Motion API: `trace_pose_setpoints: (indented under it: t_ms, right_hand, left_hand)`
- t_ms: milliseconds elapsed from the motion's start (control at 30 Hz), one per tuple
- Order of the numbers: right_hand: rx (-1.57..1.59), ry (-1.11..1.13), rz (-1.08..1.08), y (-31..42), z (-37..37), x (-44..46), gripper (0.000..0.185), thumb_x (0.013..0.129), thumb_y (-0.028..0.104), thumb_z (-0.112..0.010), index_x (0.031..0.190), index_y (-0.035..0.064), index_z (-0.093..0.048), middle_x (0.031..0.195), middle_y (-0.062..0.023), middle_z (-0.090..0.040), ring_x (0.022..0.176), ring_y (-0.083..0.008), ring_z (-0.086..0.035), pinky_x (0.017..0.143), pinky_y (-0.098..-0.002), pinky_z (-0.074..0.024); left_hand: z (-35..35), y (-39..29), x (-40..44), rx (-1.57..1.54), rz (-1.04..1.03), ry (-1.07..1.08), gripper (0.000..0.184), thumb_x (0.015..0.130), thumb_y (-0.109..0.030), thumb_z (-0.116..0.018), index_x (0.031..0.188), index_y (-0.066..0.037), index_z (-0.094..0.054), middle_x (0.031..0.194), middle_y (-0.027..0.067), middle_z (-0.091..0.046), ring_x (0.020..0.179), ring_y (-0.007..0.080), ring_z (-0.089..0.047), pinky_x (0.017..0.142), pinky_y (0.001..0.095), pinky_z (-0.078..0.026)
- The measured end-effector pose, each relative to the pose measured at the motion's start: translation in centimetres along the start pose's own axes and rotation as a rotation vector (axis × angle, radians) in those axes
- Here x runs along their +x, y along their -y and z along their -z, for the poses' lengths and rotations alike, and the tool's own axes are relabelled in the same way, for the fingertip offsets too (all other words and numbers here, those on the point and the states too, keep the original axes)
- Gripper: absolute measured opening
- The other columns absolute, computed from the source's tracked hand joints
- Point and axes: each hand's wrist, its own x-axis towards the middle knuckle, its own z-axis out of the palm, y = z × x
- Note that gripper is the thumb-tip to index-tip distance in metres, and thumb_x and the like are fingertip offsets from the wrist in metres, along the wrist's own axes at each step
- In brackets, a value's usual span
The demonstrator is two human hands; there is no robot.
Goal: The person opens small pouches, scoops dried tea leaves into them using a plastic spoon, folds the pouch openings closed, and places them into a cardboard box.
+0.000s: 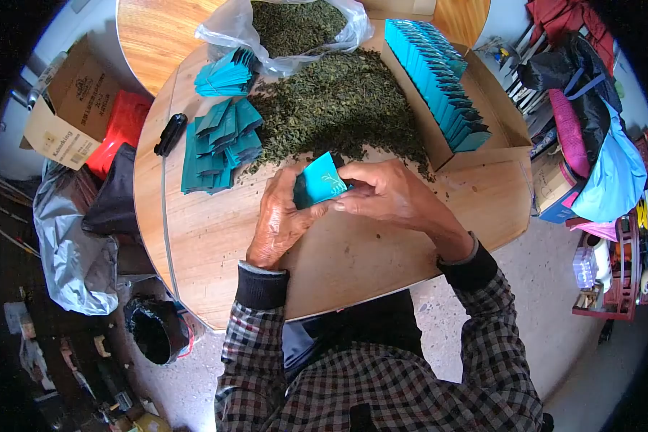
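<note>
Between my two hands, above the near part of the table, is a small teal packet with a pale plant design. My left hand grips its left side, the thumb along the lower edge. Fingers of my right hand pinch its right side. Just beyond lies a wide heap of dried green leaves. Flat teal packets are piled to the left of the heap, with another fanned stack behind them. At the right, a cardboard box holds a long row of upright teal packets.
A clear plastic bag of dried leaves stands at the back. A black object lies by the left edge of the wooden table. Beside the table are a black bucket, an open carton and a red rack.
</note>
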Motion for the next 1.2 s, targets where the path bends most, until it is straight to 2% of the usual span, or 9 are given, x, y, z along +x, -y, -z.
trace_pose_setpoints:
  t_ms: [133,233,333,500,633,800,900,1033,1200]
  right_hand:
    - [-0.01,-0.079,-0.017,0.3,0.9,-1.4,0.039,0.091,0.011,-0.081,0.127,0.0033,-0.071,0.093,-0.0081,-0.074,0.083,-0.0097,-0.065,0.075,-0.0298,-0.0534]
    - [0.172,-0.114,-0.053,0.0,2.1,-3.0,0.042,0.089,0.006,-0.082,0.129,0.0049,-0.072,0.099,-0.0072,-0.074,0.09,-0.0087,-0.066,0.076,-0.0274,-0.0536]
    - [0.05,-0.276,-0.083,-0.2,3.4,-5.8,0.042,0.088,0.003,-0.081,0.129,0.0053,-0.072,0.102,-0.006,-0.073,0.089,-0.0084,-0.065,0.075,-0.0257,-0.0533]
    - [-0.488,-0.46,-0.104,-3.0,3.8,-10.6,0.04,0.087,0.003,-0.08,0.127,0.0064,-0.071,0.108,-0.0078,-0.072,0.082,-0.0165,-0.065,0.072,-0.0283,-0.054]
    - [-0.55,-0.512,-0.178,-5.3,2.3,-12.4,0.043,0.086,0.004,-0.081,0.127,0.007,-0.071,0.113,-0.0118,-0.072,0.085,-0.0223,-0.068,0.075,-0.0334,-0.0562]
    - [-0.678,-0.535,-0.131,-5.6,1.4,-9.7,0.04,0.089,0.007,-0.078,0.128,0.008,-0.07,0.115,-0.0161,-0.072,0.096,-0.0339,-0.071,0.084,-0.0411,-0.0571]
    - [-0.661,-0.525,-0.09,-6.6,1.1,-8.3,0.033,0.092,0.006,-0.075,0.125,0.0073,-0.071,0.108,-0.0158,-0.073,0.094,-0.0358,-0.071,0.082,-0.0408,-0.057]
    - [-0.583,-0.5,0.03,-8.0,0.9,-7.0,0.025,0.093,0.004,-0.073,0.118,0.0057,-0.072,0.103,-0.0162,-0.073,0.092,-0.0351,-0.072,0.079,-0.0394,-0.0567]
    - [-0.48,-0.548,0.075,-7.0,1.2,-5.4,0.014,0.096,0.003,-0.07,0.109,0.0012,-0.072,0.098,-0.0161,-0.072,0.086,-0.027,-0.072,0.076,-0.0349,-0.0554]
  left_hand:
    - [0.1,-0.5,-0.1,0.002,0.021,-0.021,0.062,0.076,-0.013,-0.089,0.131,-0.003,-0.062,0.119,0.0198,-0.069,0.113,0.0404,-0.066,0.099,0.0471,-0.052]
    - [0.1,0.0,-0.1,-0.048,0.07,-0.014,0.064,0.076,-0.015,-0.09,0.132,-0.003,-0.062,0.122,0.0196,-0.069,0.115,0.0397,-0.066,0.102,0.0459,-0.052]
    - [0.4,0.0,-0.1,-0.086,0.059,-0.051,0.066,0.078,-0.017,-0.091,0.135,-0.001,-0.061,0.121,0.0172,-0.068,0.112,0.0304,-0.066,0.102,0.0415,-0.052]
    - [0.8,-0.3,0.0,-0.039,0.062,-0.173,0.063,0.08,-0.016,-0.092,0.132,0.001,-0.06,0.108,0.0126,-0.07,0.099,0.0221,-0.067,0.091,0.0374,-0.055]
    - [1.3,0.0,0.2,-0.028,0.07,-0.223,0.05,0.087,-0.016,-0.089,0.127,-0.004,-0.063,0.104,0.0048,-0.067,0.094,0.0153,-0.059,0.088,0.0339,-0.053]
    - [1.2,0.4,0.2,-0.146,0.086,-0.249,0.051,0.086,-0.019,-0.09,0.127,-0.005,-0.064,0.106,0.0034,-0.066,0.096,0.0148,-0.058,0.09,0.0327,-0.051]
    - [1.4,0.7,0.3,-0.159,0.094,-0.294,0.056,0.085,-0.022,-0.092,0.129,-0.005,-0.063,0.107,0.0028,-0.066,0.096,0.0146,-0.057,0.091,0.0324,-0.05]
    - [2.0,0.6,0.4,-0.199,0.1,-0.331,0.06,0.083,-0.023,-0.093,0.13,-0.002,-0.062,0.105,0.002,-0.065,0.096,0.0146,-0.056,0.091,0.0322,-0.049]
    - [2.8,-0.6,0.5,-0.064,0.124,-0.356,0.058,0.086,-0.024,-0.09,0.13,0.0,-0.061,0.105,0.0028,-0.065,0.094,0.0152,-0.055,0.089,0.0328,-0.049]
